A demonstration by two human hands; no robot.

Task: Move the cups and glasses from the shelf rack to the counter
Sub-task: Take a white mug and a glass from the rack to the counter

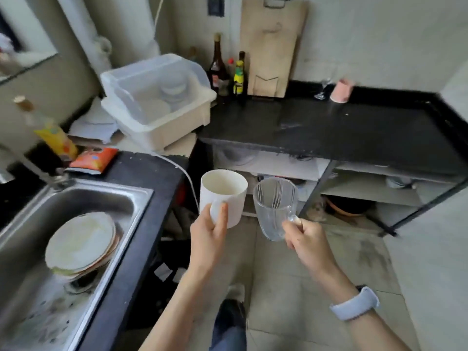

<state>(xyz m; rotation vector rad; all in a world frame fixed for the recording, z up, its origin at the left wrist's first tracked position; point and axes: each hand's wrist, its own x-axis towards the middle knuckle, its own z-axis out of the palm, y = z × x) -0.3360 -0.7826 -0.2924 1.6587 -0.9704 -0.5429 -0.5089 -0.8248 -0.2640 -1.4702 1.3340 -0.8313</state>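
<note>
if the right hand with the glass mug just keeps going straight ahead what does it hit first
Probably the front edge of the black counter. The right hand holds the glass mug below and in front of it, though depth is unclear.

The left hand (209, 234) grips a white mug (222, 196) by its handle and the right hand (307, 236) pinches the handle of a clear ribbed glass mug (274, 209), both held upright side by side, in front of and below the black counter (354, 133). At the counter's far edge stand a pink cup (342, 91) and a stemmed glass (324, 88). Left of the counter sits a steel sink (30, 236) holding stacked plates (81, 244).
</note>
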